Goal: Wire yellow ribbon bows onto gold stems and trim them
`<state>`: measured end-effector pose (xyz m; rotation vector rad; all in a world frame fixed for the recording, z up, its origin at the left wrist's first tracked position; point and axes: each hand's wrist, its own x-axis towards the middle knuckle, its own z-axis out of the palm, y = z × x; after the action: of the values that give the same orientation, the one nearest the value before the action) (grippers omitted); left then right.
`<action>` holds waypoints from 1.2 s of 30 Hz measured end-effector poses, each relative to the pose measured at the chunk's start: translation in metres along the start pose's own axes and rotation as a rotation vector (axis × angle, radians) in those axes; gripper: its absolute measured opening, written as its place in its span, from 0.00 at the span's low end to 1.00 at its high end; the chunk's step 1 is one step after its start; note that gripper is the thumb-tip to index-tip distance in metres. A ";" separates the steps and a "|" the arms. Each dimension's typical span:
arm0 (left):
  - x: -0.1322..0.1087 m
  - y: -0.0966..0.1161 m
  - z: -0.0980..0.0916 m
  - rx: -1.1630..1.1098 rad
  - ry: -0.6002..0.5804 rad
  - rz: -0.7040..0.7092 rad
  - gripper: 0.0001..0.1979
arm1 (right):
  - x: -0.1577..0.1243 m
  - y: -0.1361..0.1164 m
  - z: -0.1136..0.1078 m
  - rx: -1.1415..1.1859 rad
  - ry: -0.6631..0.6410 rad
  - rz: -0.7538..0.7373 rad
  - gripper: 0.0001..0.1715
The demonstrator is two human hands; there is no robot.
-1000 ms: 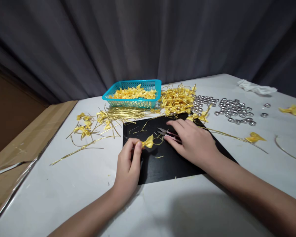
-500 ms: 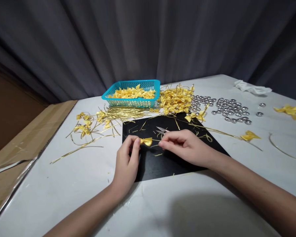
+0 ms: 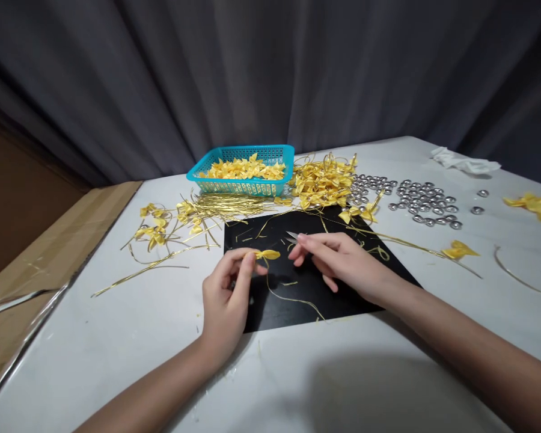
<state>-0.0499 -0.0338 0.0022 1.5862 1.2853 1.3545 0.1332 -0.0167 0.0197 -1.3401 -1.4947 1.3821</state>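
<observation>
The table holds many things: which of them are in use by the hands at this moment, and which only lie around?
In use: left hand pinching the yellow bow; gold wire trailing from it; right hand beside it; scissors; black mat.

Lying around: blue basket, silver beads, white cloth, cardboard.

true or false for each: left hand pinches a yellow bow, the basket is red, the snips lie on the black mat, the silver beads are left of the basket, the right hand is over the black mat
1. The left hand pinches a yellow bow. True.
2. The basket is red. False: it is turquoise.
3. The snips lie on the black mat. True.
4. The silver beads are left of the basket. False: they lie to its right.
5. The right hand is over the black mat. True.
</observation>
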 end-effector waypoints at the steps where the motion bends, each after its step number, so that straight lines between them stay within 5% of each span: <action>1: -0.002 0.000 0.000 0.004 -0.013 0.026 0.07 | 0.001 0.001 0.001 0.057 0.015 0.013 0.26; 5: -0.006 0.001 0.000 0.021 -0.094 0.112 0.06 | -0.003 0.004 0.007 0.228 -0.094 0.055 0.24; 13: -0.006 0.000 0.000 0.110 -0.177 0.202 0.05 | -0.007 0.004 0.015 0.275 0.008 -0.005 0.15; 19: -0.006 -0.001 0.000 0.206 -0.262 0.406 0.06 | -0.012 0.002 0.020 0.343 -0.033 -0.107 0.12; 29: -0.004 -0.002 0.000 0.264 -0.381 0.586 0.07 | -0.020 0.001 0.027 0.464 0.038 -0.032 0.12; 36: -0.006 0.000 -0.001 0.246 -0.344 0.518 0.04 | -0.016 -0.002 0.023 0.449 -0.041 -0.010 0.17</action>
<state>-0.0504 -0.0396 0.0003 2.3214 0.8870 1.1621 0.1143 -0.0376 0.0196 -1.0236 -1.1218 1.6268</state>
